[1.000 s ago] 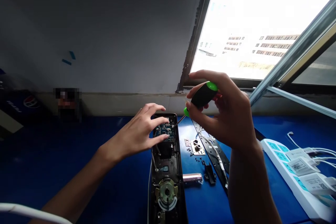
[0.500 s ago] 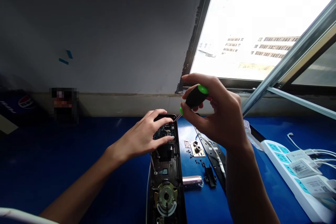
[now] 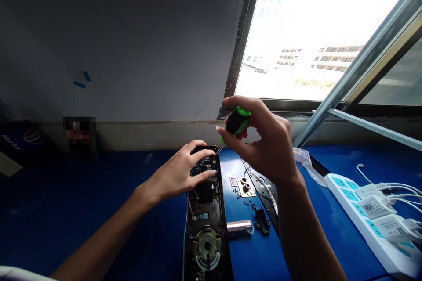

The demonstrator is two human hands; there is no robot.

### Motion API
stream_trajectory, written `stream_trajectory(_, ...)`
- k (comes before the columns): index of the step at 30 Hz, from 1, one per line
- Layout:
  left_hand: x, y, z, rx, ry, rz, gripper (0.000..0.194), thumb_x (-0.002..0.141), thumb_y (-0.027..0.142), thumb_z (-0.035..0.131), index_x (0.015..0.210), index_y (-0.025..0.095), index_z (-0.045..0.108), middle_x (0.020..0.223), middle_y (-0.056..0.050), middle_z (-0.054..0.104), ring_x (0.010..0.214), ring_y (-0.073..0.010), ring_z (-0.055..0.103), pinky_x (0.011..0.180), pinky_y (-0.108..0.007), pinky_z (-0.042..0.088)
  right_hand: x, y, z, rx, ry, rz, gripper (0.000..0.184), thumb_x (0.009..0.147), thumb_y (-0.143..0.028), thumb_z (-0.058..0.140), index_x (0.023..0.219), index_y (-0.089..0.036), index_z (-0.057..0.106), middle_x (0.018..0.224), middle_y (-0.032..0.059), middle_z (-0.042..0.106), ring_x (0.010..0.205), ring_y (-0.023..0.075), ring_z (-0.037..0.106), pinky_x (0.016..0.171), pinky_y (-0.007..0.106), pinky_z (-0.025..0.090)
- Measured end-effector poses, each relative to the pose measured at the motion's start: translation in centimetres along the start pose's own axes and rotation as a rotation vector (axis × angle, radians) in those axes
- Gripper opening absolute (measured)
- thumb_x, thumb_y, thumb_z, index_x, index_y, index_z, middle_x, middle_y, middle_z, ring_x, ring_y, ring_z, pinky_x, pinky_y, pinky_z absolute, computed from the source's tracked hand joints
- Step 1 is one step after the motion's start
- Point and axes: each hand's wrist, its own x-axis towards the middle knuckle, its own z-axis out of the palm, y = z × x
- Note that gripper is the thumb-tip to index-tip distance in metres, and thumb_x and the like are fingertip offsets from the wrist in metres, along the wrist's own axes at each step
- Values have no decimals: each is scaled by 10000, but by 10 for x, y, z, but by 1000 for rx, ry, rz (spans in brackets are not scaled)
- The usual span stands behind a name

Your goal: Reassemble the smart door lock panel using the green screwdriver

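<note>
My right hand (image 3: 268,147) grips a black and green screwdriver (image 3: 236,122), its handle tilted and its shaft pointing down to the far right corner of a long black device housing (image 3: 215,210). On the far end of that housing lies my left hand (image 3: 178,169), fingers spread over a circuit board (image 3: 201,167) that it partly hides. Nearer me in the housing sits a round metal speaker magnet (image 3: 207,246). Whether the screwdriver's tip sits in a screw is too small to tell.
Right of the housing lie a metal plate (image 3: 247,187), several loose screws, a black bracket (image 3: 262,220) and a wrapped cylinder (image 3: 240,227). A perforated black panel (image 3: 262,180) carries a white cable. A power strip (image 3: 354,215) with chargers stands at right, below a window.
My right hand and the screwdriver have shifted slightly left and down in view, with the handle turned a little. My left hand stays on the housing. The whole view has shifted slightly.
</note>
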Motion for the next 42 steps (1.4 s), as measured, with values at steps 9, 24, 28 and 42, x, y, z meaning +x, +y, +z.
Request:
stream_trajectory(9, 1, 1, 2, -38, 19, -43, 454, 990, 529, 642, 1393, 318, 639, 1525, -74, 487, 1308, -296, 615, 1119, -450, 551, 1, 6, 12, -88, 179, -7, 257, 894, -252, 776, 1104, -225, 629, 842, -29, 658, 600, 98, 535, 579, 281, 528)
stream_trajectory(24, 1, 0, 1, -48, 22, -31, 434, 990, 497, 659, 1384, 318, 634, 1505, -70, 482, 1300, -283, 606, 1103, -440, 550, 1, 3, 12, -93, 180, -20, 278, 900, -220, 765, 1152, -205, 648, 834, -29, 659, 602, 91, 506, 605, 283, 525)
stream_trajectory(28, 0, -1, 2, -49, 23, -25, 431, 991, 491, 659, 1385, 319, 636, 1504, -71, 485, 1308, -285, 603, 1116, -442, 544, 1, 3, 12, -93, 185, -18, 276, 896, -224, 768, 1144, -212, 648, 828, -30, 657, 589, 92, 517, 585, 283, 524)
stream_trajectory(42, 2, -2, 4, -81, 30, -25, 409, 986, 474, 666, 1364, 318, 647, 1495, -70, 496, 1338, -304, 579, 1150, -480, 520, 0, 3, 7, -38, 36, -34, 430, 926, -239, 757, 1321, -224, 590, 896, -21, 695, 678, 113, 599, 664, 277, 572)
